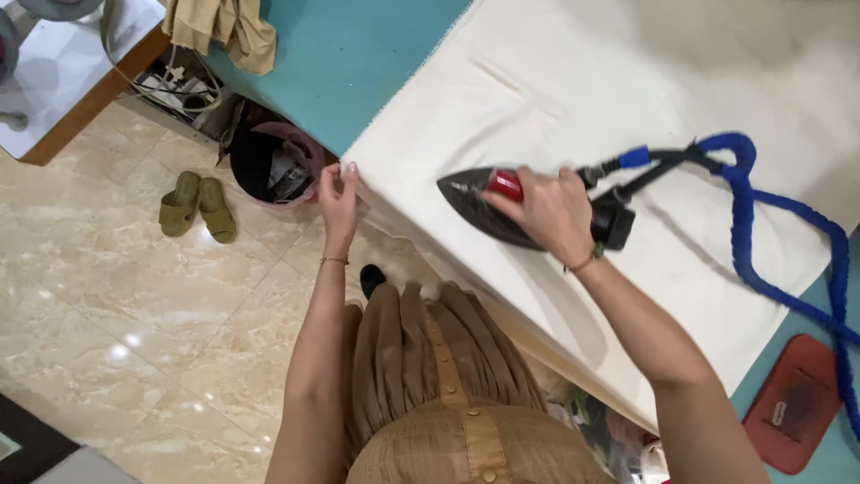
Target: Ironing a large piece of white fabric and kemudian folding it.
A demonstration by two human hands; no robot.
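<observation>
Leftmost, on the pale tiled floor (134, 296): green slippers (197, 206), then a dark bin with a pink rim (269, 166) tucked just beside the teal desk (340, 63). Next, left hand (339, 199), fingers pinched narrow on the corner of the cream cloth (582, 99) where it drops over the desk edge. Further right, right hand (555, 215) wrapped shut around the handle of the black iron (488, 208), sole flat on the cloth near that front edge, pointed tip aimed toward the pinched corner. Beyond the heel, a blue wrapped hose (770, 233) looping off over the cloth toward the right. Far right, a red rest pad (795, 403) lying on the desk, well apart from the iron.

Probably best done so: corner kept taut with a steady outward pull, iron kept flat and gliding tip first toward the held corner, no lingering in one spot, pinching fingers clear of the tip, hose loop kept behind the iron and off the pressed area.
</observation>
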